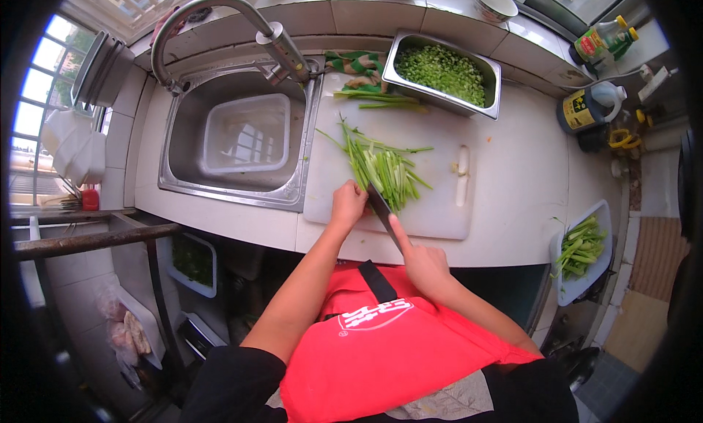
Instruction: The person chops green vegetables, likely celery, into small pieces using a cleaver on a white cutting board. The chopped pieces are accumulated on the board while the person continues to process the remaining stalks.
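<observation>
My right hand (428, 266) grips a kitchen knife (380, 206), its index finger laid along the blade. The blade points away from me, up to the near left side of a loose pile of cut green celery stalks (387, 173). My left hand (349, 203) is beside the blade's far end, fingers curled in at the pile's edge; whether they pinch a stalk is hidden. Beneath lies a white plastic cutting board (439, 214) with a slot handle at its right. More thin green stalks (381, 99) rest across the board's far edge.
Behind the board stands a steel pan (392, 74) of chopped greens. To the left, a sink (187, 184) with an arched faucet (219, 0) holds a translucent tub (247, 132). A white tray of cut stalks (581, 247) sits right, below several bottles (587, 107). A cloth (357, 63) lies behind.
</observation>
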The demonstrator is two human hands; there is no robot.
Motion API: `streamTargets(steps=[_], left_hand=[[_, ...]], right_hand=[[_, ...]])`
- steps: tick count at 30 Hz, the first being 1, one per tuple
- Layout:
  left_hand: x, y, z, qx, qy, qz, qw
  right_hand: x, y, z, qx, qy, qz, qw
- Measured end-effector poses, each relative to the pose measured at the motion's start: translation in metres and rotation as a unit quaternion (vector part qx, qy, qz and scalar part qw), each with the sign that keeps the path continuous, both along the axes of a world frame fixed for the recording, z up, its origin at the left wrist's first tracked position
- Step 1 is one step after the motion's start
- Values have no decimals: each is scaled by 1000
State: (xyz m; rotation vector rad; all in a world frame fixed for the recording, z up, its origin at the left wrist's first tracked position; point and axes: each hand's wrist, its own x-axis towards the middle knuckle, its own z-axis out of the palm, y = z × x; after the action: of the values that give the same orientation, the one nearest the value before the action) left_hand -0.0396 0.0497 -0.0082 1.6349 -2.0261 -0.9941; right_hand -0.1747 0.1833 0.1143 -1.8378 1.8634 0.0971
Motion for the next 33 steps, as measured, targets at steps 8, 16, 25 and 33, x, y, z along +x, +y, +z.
streamTargets(steps=[8, 16, 25, 33], left_hand=[[8, -9, 11, 253, 156, 98, 950], [7, -74, 44, -37, 69, -19, 997], [-7, -83, 97, -7, 151, -166, 974], [-17, -30, 81, 90, 98, -509, 850]], right_hand=[[-37, 56, 20, 60, 5, 0, 998], [-11, 15, -22, 1, -112, -31, 993], [-50, 9, -28, -240, 70, 28, 968], [-59, 5, -24, -332, 89, 59, 937]])
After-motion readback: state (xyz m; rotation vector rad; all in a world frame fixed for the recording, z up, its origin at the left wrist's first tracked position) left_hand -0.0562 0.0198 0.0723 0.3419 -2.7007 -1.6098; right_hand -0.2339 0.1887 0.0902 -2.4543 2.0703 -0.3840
